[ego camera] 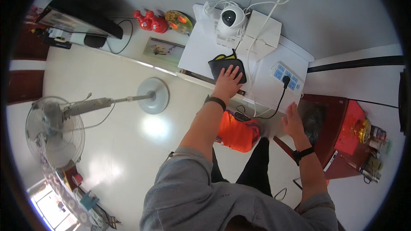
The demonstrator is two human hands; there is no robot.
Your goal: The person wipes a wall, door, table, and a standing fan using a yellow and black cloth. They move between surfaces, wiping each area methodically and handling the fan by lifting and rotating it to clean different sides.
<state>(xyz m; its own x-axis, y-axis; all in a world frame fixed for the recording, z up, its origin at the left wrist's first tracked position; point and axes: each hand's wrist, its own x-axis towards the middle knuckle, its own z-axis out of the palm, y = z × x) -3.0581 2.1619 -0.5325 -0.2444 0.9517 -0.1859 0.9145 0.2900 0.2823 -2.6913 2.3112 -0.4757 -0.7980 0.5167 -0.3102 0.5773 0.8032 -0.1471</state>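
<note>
My left hand lies flat, fingers spread, on a black pouch. Yellow lining shows at the pouch's far end. The pouch rests near the front edge of a white table. My right hand is empty, held off the table's front right corner, its fingers extended and the thumb apart. Beyond it on the table sits a white power strip with blue sockets. A black plug is in the strip, and its cord runs over the front edge. Both wrists wear dark bands.
A white dome camera and white boxes stand at the table's back, with white cables around them. An orange bag is on the floor below. A dark red cabinet stands right; a pedestal fan stands left.
</note>
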